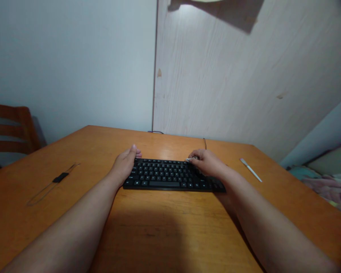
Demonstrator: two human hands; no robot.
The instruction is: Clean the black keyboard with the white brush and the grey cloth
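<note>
A black keyboard (165, 174) lies flat on the wooden table (150, 227), its long space bar toward me. At its left end, my left hand (126, 163) is closed round the edge, thumb up and fingers partly hidden behind. Over the upper right keys is my right hand (206, 161), its fingers pinched on a small whitish thing (188, 159) that is too small to make out. The right part of the keyboard is partly covered by this hand and forearm.
A white brush-like stick (251, 170) lies to the right. On the left is a thin looped cord with a black piece (60, 177). A wooden chair (11, 129) stands at far left, a wall behind the table, and crumpled cloth (326, 182) at far right.
</note>
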